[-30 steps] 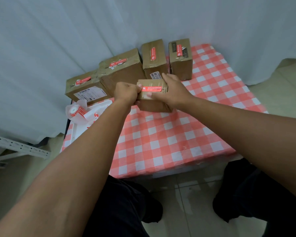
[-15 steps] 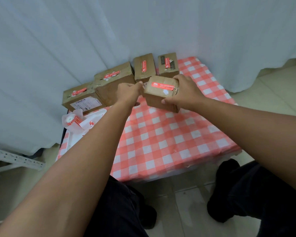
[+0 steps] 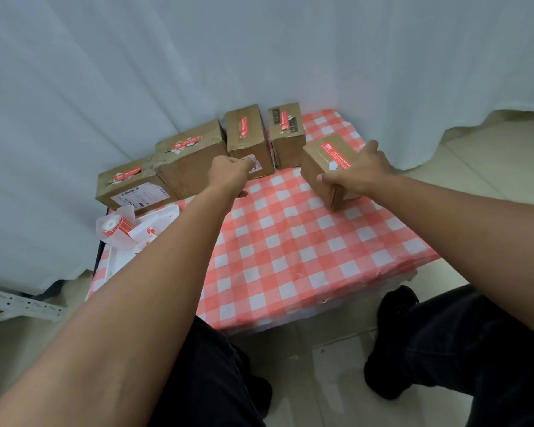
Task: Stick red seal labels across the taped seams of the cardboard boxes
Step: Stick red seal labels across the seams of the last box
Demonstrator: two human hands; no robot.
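Note:
My right hand grips a small cardboard box with a red seal label on its top, at the right of the checked table. The box rests tilted near the back right. My left hand hovers with curled fingers in front of the middle boxes and holds nothing that I can see. Several other sealed boxes stand along the back: a flat one, a larger one, a third and a fourth. Each carries a red label.
A roll of red seal labels lies with loose white backing paper at the table's left edge. A white curtain hangs close behind the boxes. A metal rack sits low on the left. My legs are below the table's front edge.
My right hand carried the labelled box from the table's middle to the back right. My left hand let go of it and stayed near the middle boxes.

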